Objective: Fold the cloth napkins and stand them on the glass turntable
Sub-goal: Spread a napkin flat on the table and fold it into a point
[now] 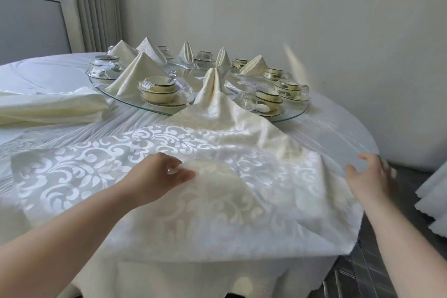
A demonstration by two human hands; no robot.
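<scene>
In the head view, a large cream napkin (242, 213) with a leaf pattern lies spread on the near part of the round table (326, 133), and its near edge hangs over the table's rim. The left hand (164, 176) pinches a raised fold of this napkin between thumb and fingers, near the middle of the cloth. The right hand (370, 176) is open with fingers spread, at the right edge of the table just beside the napkin. It is blurred, so I cannot tell if it touches the cloth. Behind, the glass turntable (125, 101) carries seven folded napkins (139, 72) standing as cones, between wrapped bowls (157, 91) and cups. A pile of napkins (48, 106) lies flat on the left, beside the turntable.
</scene>
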